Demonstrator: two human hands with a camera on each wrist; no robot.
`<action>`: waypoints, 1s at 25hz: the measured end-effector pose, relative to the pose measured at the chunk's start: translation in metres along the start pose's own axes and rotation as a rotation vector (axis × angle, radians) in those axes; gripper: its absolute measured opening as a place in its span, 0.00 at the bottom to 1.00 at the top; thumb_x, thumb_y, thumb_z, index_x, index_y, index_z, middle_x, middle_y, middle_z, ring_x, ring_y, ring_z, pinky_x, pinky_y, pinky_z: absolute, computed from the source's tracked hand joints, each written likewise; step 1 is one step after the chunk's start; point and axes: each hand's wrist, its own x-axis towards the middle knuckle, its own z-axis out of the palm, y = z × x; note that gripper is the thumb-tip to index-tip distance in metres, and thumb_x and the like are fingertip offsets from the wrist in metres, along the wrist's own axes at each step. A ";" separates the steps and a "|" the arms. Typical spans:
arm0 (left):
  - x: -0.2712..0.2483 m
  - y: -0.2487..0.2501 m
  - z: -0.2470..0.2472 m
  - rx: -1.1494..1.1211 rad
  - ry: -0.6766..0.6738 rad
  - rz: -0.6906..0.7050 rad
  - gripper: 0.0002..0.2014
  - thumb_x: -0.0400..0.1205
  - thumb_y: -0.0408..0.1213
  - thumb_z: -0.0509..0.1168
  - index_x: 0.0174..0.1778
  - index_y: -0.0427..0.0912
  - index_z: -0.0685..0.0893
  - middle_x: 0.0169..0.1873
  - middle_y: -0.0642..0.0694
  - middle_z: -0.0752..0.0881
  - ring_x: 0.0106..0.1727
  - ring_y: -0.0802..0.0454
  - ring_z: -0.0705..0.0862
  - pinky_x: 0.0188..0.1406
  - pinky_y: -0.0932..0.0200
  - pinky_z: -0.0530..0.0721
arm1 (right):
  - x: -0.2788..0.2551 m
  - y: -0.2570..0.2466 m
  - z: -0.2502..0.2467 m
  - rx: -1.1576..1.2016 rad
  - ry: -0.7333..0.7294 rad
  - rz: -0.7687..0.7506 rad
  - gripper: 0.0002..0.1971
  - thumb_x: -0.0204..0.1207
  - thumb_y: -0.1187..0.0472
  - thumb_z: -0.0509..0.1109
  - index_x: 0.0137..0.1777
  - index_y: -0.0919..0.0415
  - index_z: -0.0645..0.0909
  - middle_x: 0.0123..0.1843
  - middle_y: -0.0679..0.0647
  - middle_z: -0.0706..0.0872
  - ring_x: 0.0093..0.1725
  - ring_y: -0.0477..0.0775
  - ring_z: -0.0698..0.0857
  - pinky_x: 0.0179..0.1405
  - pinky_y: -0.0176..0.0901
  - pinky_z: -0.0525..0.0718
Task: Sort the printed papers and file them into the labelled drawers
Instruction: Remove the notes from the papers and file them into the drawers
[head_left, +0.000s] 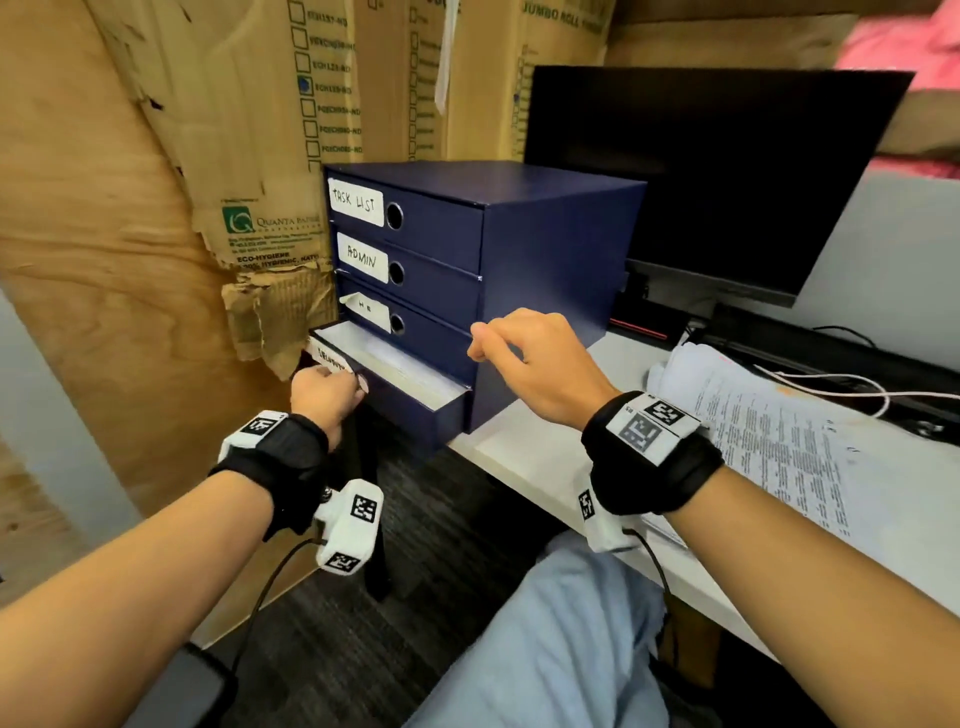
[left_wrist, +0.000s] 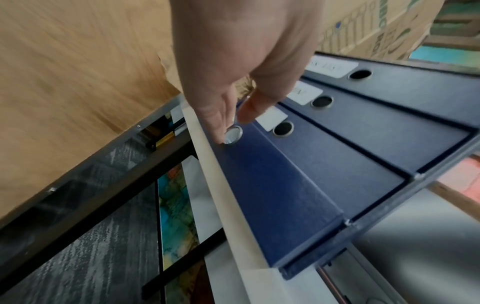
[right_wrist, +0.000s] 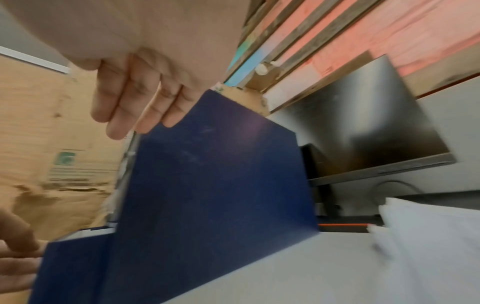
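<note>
Brown printed cardboard cartons (head_left: 249, 130): stacked across the upper left and top of the head view, torn at their lower edges.

Black flat computer monitor (head_left: 701, 171): upper right, screen dark, standing on the desk behind the drawer unit.

White desk (head_left: 524, 457): running from centre to lower right.

Navy blue cardboard four-drawer unit (head_left: 550, 260): centre of frame, at the desk's left end. White handwritten labels read TASK LIST (head_left: 356, 201), ADMIN (head_left: 362, 256) and H R (head_left: 367, 308) on the upper three drawers, all pushed in.

Bottom drawer (head_left: 415, 400): pulled partly out over the desk edge, white paper lying inside; its label is partly covered and unreadable.

Stack of white printed papers (head_left: 769, 436): right of centre on the desk, well apart from the drawer unit.

Right hand (head_left: 530, 358): at the unit's front right corner; fingers (right_wrist: 155, 115) loosely curled side by side, holding nothing, the tips at the corner edge.

Left hand (head_left: 324, 392): at the bottom drawer's front, lower left of the unit; fingers curled, one fingertip (left_wrist: 218, 131) at the round metal pull hole (left_wrist: 233, 134), thumb above.
</note>
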 end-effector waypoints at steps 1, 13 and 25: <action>0.000 0.001 0.017 0.007 -0.045 0.005 0.10 0.77 0.20 0.60 0.38 0.40 0.76 0.37 0.43 0.78 0.35 0.53 0.79 0.32 0.61 0.81 | -0.005 0.010 -0.006 -0.014 0.045 0.019 0.23 0.88 0.50 0.54 0.42 0.56 0.88 0.42 0.42 0.89 0.44 0.44 0.83 0.49 0.42 0.79; 0.007 0.002 0.031 0.197 -0.321 0.017 0.47 0.76 0.27 0.63 0.83 0.37 0.36 0.68 0.42 0.77 0.71 0.43 0.74 0.74 0.50 0.69 | -0.059 0.088 -0.074 -0.075 0.305 0.401 0.24 0.87 0.51 0.55 0.39 0.59 0.89 0.39 0.45 0.90 0.47 0.45 0.86 0.51 0.39 0.77; -0.172 0.064 0.188 0.162 -0.390 1.325 0.26 0.76 0.21 0.57 0.71 0.40 0.74 0.59 0.52 0.76 0.63 0.57 0.70 0.67 0.65 0.67 | -0.096 0.142 -0.163 -0.388 0.606 0.445 0.25 0.86 0.52 0.54 0.39 0.59 0.89 0.34 0.51 0.87 0.42 0.55 0.83 0.43 0.49 0.80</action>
